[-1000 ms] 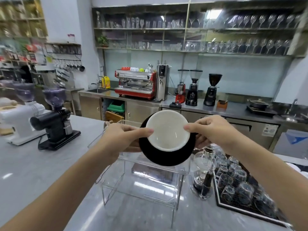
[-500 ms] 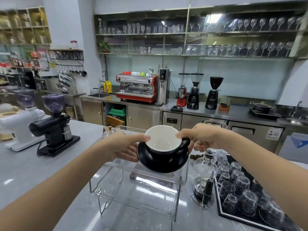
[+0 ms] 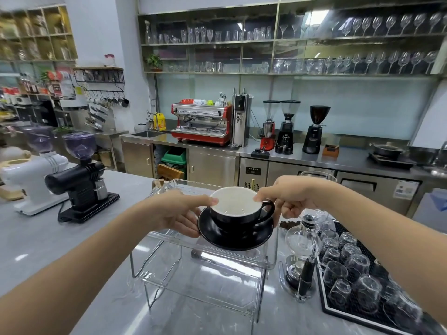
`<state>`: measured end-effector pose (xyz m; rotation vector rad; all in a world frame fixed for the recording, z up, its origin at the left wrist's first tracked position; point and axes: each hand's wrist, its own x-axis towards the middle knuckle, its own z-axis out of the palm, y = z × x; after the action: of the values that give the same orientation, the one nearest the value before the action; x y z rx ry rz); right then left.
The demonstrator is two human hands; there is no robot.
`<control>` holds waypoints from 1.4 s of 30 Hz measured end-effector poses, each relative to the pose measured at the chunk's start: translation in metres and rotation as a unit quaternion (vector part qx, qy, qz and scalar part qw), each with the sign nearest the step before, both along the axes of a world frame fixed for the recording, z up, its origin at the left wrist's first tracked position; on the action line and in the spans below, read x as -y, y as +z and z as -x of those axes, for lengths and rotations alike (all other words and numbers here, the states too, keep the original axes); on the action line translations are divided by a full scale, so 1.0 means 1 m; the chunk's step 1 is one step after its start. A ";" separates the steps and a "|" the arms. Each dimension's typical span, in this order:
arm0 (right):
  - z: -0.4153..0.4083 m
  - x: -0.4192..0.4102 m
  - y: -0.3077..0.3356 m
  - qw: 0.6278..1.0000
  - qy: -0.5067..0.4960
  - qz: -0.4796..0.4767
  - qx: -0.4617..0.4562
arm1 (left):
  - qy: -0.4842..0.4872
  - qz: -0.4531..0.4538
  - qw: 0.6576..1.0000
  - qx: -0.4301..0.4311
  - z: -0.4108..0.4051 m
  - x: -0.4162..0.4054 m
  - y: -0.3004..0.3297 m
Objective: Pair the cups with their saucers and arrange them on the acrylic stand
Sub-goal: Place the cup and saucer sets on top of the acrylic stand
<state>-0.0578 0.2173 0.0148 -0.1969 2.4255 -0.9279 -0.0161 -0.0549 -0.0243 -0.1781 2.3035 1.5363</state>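
Black cup on its saucer, held over the acrylic stand's top tier.

My black ceramic cup with the white inside sits on the round black saucer, above the clear acrylic two-tier stand. My left hand grasps cup rim and saucer edge at 9 o'clock; my right hand pinches the rim at 3 o'clock. A glass siphon brewer stands just beside the stand at 3 o'clock; a black coffee grinder lies well apart at 10 o'clock.
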 end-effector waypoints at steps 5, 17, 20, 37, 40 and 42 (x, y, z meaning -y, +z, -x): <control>-0.004 0.014 0.005 0.997 0.034 -0.068 -0.031 | -0.008 0.019 1.000 0.002 0.000 0.001 0.002; -0.009 0.018 0.005 0.984 0.034 -0.128 -0.120 | -0.016 0.087 0.996 -0.012 0.002 0.001 0.007; -0.017 0.009 -0.001 0.982 0.021 -0.107 -0.157 | -0.009 0.124 0.992 -0.030 -0.005 -0.009 0.003; -0.054 -0.031 0.022 0.971 -0.022 0.041 -0.233 | 0.009 -0.031 0.990 -0.134 -0.059 -0.016 0.039; -0.070 -0.040 0.016 0.974 -0.018 0.063 -0.219 | -0.022 -0.063 0.990 -0.123 -0.077 -0.030 0.037; -0.084 -0.047 0.011 0.974 -0.022 0.072 -0.212 | -0.042 -0.068 0.989 -0.127 -0.089 -0.043 0.032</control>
<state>0.0259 0.2646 0.0254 -0.4341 2.7564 -1.1826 0.0725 -0.0117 0.0081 0.1569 2.3487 1.7523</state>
